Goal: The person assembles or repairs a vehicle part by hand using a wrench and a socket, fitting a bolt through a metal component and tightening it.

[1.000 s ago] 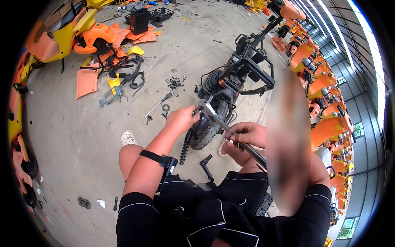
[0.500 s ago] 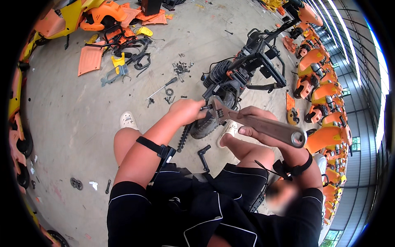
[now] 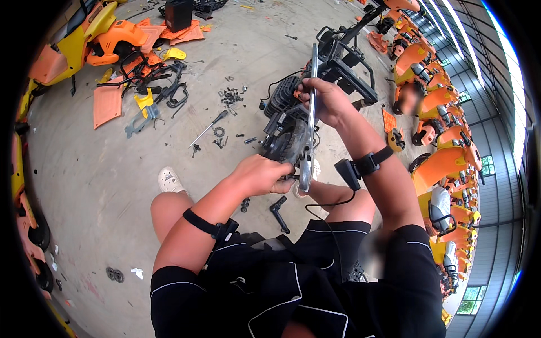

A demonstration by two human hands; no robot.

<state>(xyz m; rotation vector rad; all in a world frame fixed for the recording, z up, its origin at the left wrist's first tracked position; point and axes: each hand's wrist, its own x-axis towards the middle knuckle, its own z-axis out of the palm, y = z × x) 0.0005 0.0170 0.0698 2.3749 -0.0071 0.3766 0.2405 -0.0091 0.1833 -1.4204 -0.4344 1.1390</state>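
My right hand (image 3: 328, 104) grips the handle of a large adjustable wrench (image 3: 311, 127), seen edge-on with its handle pointing away from me and its head nearest me. My left hand (image 3: 262, 173) is closed beside the wrench head, with its fingertips around a small dark part that I cannot make out. Behind the wrench is a stripped black scooter frame (image 3: 338, 67) with a wheel (image 3: 287, 141), partly hidden by my hands and the tool. Whether the wrench jaws touch anything is not plain.
A black crank-shaped part (image 3: 279, 214) lies between my feet. A screwdriver (image 3: 208, 127), a toothed ring (image 3: 219, 131) and loose bolts (image 3: 231, 97) lie beyond my left hand. Orange panels (image 3: 107, 104) are at far left; rows of orange scooters (image 3: 445, 146) stand at right.
My right hand has swung the wrench handle from pointing right to pointing away from me, and turned the tool edge-on. My left hand has come slightly nearer, still closed by the wrench head.
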